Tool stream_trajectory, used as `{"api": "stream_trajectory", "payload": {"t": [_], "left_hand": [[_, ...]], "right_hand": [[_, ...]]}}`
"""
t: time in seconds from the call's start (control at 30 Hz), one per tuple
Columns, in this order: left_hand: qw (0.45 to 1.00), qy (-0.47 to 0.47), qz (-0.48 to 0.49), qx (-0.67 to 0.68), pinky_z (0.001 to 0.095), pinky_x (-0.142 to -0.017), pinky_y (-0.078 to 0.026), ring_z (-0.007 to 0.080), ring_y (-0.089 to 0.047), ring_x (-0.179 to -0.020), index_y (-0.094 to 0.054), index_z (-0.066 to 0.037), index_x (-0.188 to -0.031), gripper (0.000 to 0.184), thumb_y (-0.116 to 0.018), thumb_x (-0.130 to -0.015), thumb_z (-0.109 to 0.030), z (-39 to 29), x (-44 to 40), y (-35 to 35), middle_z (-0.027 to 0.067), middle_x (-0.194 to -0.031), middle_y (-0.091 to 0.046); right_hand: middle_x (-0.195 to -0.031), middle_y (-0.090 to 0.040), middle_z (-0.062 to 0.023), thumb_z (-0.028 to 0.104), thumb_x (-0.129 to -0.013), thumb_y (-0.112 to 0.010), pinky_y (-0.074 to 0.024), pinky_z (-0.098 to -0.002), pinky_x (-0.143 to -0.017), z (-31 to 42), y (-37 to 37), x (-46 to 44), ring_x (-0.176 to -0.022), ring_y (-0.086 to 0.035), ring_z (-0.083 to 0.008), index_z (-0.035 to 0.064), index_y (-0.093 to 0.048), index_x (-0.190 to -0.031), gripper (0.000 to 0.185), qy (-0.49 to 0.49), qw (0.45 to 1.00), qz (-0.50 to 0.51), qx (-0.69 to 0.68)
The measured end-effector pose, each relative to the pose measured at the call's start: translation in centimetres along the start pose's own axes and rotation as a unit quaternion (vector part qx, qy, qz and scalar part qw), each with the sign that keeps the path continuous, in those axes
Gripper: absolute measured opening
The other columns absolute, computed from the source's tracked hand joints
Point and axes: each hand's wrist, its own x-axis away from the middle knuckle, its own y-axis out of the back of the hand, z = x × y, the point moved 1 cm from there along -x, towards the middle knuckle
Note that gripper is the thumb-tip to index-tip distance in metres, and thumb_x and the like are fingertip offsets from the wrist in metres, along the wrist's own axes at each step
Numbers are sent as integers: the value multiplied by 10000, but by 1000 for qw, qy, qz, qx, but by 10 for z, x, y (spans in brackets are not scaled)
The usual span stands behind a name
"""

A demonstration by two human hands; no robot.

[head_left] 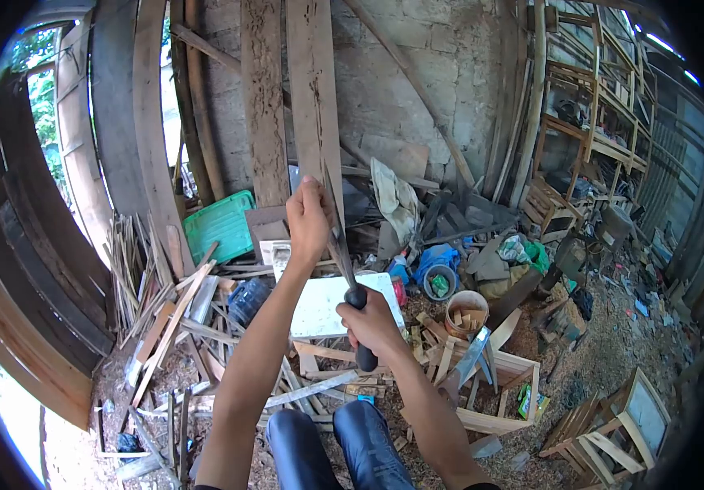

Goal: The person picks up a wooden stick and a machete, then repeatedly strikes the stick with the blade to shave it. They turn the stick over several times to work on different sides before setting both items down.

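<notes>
A long tool with a black handle (pixel 364 353) and a narrow dark blade (pixel 340 245) points up and away from me. My right hand (pixel 370 320) is wrapped round the handle. Higher up, my left hand (pixel 309 216) is closed beside the blade's upper part; whether its fingers grip the blade or something small is hidden. Below and behind the tool lies a white speckled slab (pixel 319 304). Tall boards (pixel 313 98) lean on the wall behind my left hand.
Scrap wood (pixel 174 327) lies at the left near a green crate (pixel 219 227). A bucket of wood pieces (pixel 467 315), a hand saw (pixel 473 356) and a wooden frame (pixel 495 420) are at the right. Wooden racks (pixel 592 106) stand further back.
</notes>
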Motion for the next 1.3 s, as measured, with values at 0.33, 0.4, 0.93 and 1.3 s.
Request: {"api": "stream_trajectory", "payload": {"t": [0.33, 0.4, 0.93, 1.3], "left_hand": [[997, 14, 75, 20, 252, -356, -209, 87, -235, -376, -321, -106, -649, 423, -358, -980, -368, -6, -4, 3, -14, -470, -253], [995, 28, 95, 30, 261, -355, -204, 95, -222, -370, -316, -110, -651, 401, -371, -972, -345, -7, -6, 4, -12, -466, -249], [987, -80, 57, -125, 308, -696, -468, 169, -580, -704, -476, -44, -955, 143, -433, -939, -180, -9, -17, 17, 101, -757, -590], [999, -5, 44, 22, 229, -476, -344, 102, -403, -499, -455, -61, -801, 183, -419, -938, -176, 18, -29, 2, 2, -599, -426]], "right_hand": [[-560, -477, -31, 77, -784, -572, -385, -286, -379, -5, 4, 5, -389, -436, -113, 24, -481, -739, 115, -12, 998, 8, -58], [-563, -480, -33, 79, -783, -574, -389, -288, -379, 1, 7, 1, -386, -436, -115, 22, -488, -749, 109, -2, 999, 5, -53], [-561, -506, -23, 118, -838, -583, -408, -288, -389, -84, 45, -13, -406, -461, -121, 10, -515, -731, 166, -81, 995, 33, -47], [-539, -486, -30, 76, -776, -599, -381, -292, -361, -103, 4, -51, -375, -443, -127, 20, -488, -735, 130, -76, 993, -47, -77]]}}
